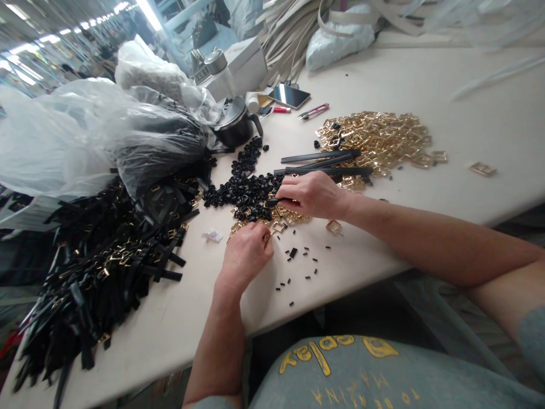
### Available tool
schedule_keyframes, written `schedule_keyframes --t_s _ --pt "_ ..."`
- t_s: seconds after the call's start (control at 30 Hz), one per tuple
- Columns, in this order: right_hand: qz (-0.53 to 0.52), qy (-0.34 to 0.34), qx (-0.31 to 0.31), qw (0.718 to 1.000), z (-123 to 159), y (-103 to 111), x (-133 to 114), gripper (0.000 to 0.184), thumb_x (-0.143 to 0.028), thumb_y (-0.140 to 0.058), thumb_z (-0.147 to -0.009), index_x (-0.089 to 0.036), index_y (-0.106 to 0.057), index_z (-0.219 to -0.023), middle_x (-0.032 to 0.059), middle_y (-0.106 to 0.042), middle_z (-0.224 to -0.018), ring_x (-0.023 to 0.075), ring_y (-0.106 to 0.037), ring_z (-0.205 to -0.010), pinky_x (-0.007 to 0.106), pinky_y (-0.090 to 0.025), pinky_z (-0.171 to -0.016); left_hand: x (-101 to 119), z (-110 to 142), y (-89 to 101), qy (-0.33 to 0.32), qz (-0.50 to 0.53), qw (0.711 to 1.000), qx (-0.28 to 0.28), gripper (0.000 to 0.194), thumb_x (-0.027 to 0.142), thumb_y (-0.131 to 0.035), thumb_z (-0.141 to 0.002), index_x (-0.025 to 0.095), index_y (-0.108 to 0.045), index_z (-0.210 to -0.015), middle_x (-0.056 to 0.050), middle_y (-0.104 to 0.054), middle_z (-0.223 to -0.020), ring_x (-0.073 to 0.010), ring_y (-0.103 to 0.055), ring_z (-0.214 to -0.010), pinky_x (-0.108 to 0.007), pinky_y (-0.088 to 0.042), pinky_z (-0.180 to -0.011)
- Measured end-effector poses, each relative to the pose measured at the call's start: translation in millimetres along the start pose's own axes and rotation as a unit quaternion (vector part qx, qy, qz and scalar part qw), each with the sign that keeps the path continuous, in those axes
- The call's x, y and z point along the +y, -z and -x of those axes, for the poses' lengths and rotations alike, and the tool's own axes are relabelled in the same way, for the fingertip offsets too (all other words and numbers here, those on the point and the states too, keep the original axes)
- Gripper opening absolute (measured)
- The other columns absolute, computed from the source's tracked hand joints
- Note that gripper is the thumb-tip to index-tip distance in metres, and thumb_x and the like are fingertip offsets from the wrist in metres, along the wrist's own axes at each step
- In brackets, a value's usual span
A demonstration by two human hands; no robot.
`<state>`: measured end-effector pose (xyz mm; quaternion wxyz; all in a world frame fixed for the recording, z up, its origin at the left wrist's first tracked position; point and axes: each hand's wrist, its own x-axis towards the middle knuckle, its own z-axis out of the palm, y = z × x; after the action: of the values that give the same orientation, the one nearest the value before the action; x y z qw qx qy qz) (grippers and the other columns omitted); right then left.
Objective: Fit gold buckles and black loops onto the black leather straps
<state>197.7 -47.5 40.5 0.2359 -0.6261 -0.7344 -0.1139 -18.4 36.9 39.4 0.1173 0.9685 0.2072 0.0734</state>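
Observation:
My left hand (248,250) is closed at the near edge of the small gold buckles, and a bit of gold buckle (267,237) shows at its fingertips. Just right of it, my right hand (314,194) pinches a short black strap (273,201), whose end points left over a heap of black loops (242,192). Behind my right hand lie several long black strips (327,170). Loose gold buckles (279,227) are spread under and between both hands. Small black offcuts (293,253) dot the tabletop nearer to me.
A large pile of black straps with gold buckles (114,255) covers the left side, beside plastic bags (97,125). A gold buckle heap (378,136) lies at the back right. Farther off are a black lidded mug (233,126), phone (289,95), thread snips (314,111) and glass bottle (220,74).

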Motion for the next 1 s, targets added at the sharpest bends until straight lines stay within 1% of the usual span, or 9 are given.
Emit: schedule_keyframes --t_s 0.2,0.3,0.4,0.5,0.57,0.67,0.83,0.9,1.0 --pt "0.001 0.000 0.000 1.000 0 0 -1 0.028 -0.033 -0.044 -0.096 -0.018 -0.065 -0.085 0.0015 -0.064 -0.082 0.0115 -0.050 -0.066 0.027 -0.027 -0.057 -8 -4 2.8 0.025 0.074 0.997 -0.014 0.013 0.014 -0.057 -0.080 0.022 -0.067 -0.078 -0.003 -0.065 -0.073 -0.0180 -0.057 -0.068 -0.032 -0.041 -0.066" --pt "-0.004 0.002 0.008 1.000 0 0 0 0.028 -0.033 -0.044 -0.096 -0.018 -0.064 -0.084 0.0016 -0.064 -0.081 0.0115 -0.051 -0.066 0.027 -0.026 -0.056 -12 -5 3.5 0.054 0.165 0.985 0.016 0.009 0.019 -0.061 -0.081 0.023 -0.069 -0.080 -0.002 -0.067 -0.076 -0.0170 -0.059 -0.069 -0.031 -0.045 -0.067" --pt "-0.003 0.007 0.021 1.000 1 1 0 0.027 -0.032 -0.044 -0.096 -0.018 -0.064 -0.084 0.0017 -0.064 -0.080 0.0112 -0.050 -0.064 0.027 -0.027 -0.055 -16 -7 2.9 0.131 0.311 0.938 0.086 0.008 0.028 -0.068 -0.079 0.022 -0.071 -0.082 -0.002 -0.069 -0.077 -0.0148 -0.061 -0.067 -0.028 -0.048 -0.066" --pt "0.007 0.016 0.037 0.999 1 2 0 0.028 -0.032 -0.044 -0.097 -0.018 -0.063 -0.081 0.0013 -0.063 -0.078 0.0108 -0.049 -0.062 0.027 -0.026 -0.054 -18 -11 2.3 0.202 0.461 0.851 0.150 0.019 0.035 -0.074 -0.074 0.020 -0.072 -0.085 -0.001 -0.069 -0.074 -0.0116 -0.061 -0.061 -0.025 -0.051 -0.062" --pt "0.009 0.022 0.050 0.998 1 3 -1 0.029 -0.032 -0.045 -0.097 -0.018 -0.063 -0.080 0.0010 -0.063 -0.077 0.0106 -0.048 -0.061 0.026 -0.026 -0.053 -19 -13 2.6 0.226 0.532 0.795 0.184 0.026 0.036 -0.078 -0.070 0.018 -0.071 -0.088 -0.001 -0.069 -0.076 -0.0100 -0.062 -0.059 -0.024 -0.052 -0.061" --pt "-0.005 0.035 0.065 0.997 1 5 -4 0.028 -0.032 -0.046 -0.097 -0.018 -0.064 -0.081 0.0004 -0.062 -0.076 0.0103 -0.049 -0.060 0.026 -0.028 -0.055 -20 -16 3.4 0.240 0.592 0.741 0.205 0.035 0.035 -0.082 -0.066 0.017 -0.069 -0.093 -0.001 -0.069 -0.078 -0.0087 -0.063 -0.057 -0.023 -0.053 -0.059" --pt "-0.037 0.042 0.073 0.996 2 5 -11 0.026 -0.032 -0.048 -0.096 -0.018 -0.065 -0.082 0.0006 -0.063 -0.076 0.0103 -0.050 -0.061 0.026 -0.030 -0.055 -17 -20 2.6 0.260 0.636 0.700 0.192 0.038 0.036 -0.085 -0.062 0.016 -0.066 -0.088 0.001 -0.068 -0.071 -0.0082 -0.063 -0.055 -0.022 -0.054 -0.059" --pt "-0.071 0.040 0.074 0.994 2 6 -16 0.024 -0.030 -0.049 -0.095 -0.018 -0.066 -0.082 0.0004 -0.063 -0.075 0.0098 -0.050 -0.059 0.025 -0.030 -0.055 -13 -21 1.5 0.260 0.637 0.700 0.192 0.038 0.037 -0.085 -0.062 0.016 -0.064 -0.085 0.000 -0.068 -0.071 -0.0092 -0.064 -0.057 -0.022 -0.054 -0.060" --pt "-0.160 0.012 0.070 0.985 2 8 -25 0.017 -0.026 -0.055 -0.090 -0.018 -0.066 -0.080 -0.0006 -0.064 -0.073 0.0088 -0.051 -0.059 0.023 -0.032 -0.055 -7 -21 -0.1 0.228 0.630 0.714 0.205 0.033 0.037 -0.082 -0.066 0.016 -0.062 -0.082 -0.001 -0.070 -0.074 -0.0110 -0.066 -0.064 -0.023 -0.055 -0.063"
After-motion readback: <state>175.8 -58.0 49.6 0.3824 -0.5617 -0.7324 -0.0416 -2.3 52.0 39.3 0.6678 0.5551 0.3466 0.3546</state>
